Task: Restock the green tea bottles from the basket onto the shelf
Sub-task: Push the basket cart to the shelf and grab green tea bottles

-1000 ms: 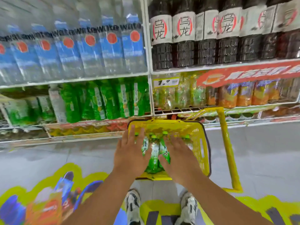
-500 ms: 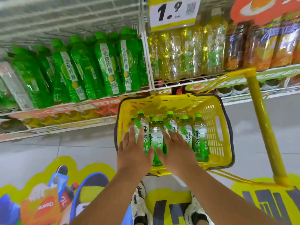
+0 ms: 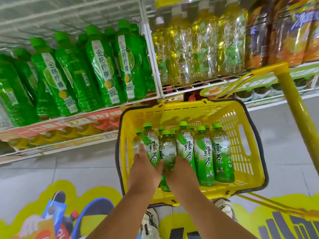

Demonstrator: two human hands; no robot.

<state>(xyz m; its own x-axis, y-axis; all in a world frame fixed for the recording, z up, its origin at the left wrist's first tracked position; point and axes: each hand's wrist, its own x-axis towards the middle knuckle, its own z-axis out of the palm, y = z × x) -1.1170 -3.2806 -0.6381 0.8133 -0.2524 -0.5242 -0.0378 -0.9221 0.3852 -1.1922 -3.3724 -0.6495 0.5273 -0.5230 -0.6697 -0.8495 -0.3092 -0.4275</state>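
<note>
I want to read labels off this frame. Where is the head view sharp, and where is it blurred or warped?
Head view: labels on the green tea bottles in the yellow plastic basket read sharply; the clear yellow bottles on the white wire shelf glare, and the top right smears with blur; wide-angle distortion bends the shelf edges and the yellow basket handle.

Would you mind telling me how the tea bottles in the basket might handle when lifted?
The tea bottles look full, so probably fairly heavy. Their glossy labels may be slippery. Tall and narrow, packed upright in the basket, neighbours could tip once one leaves.
</note>
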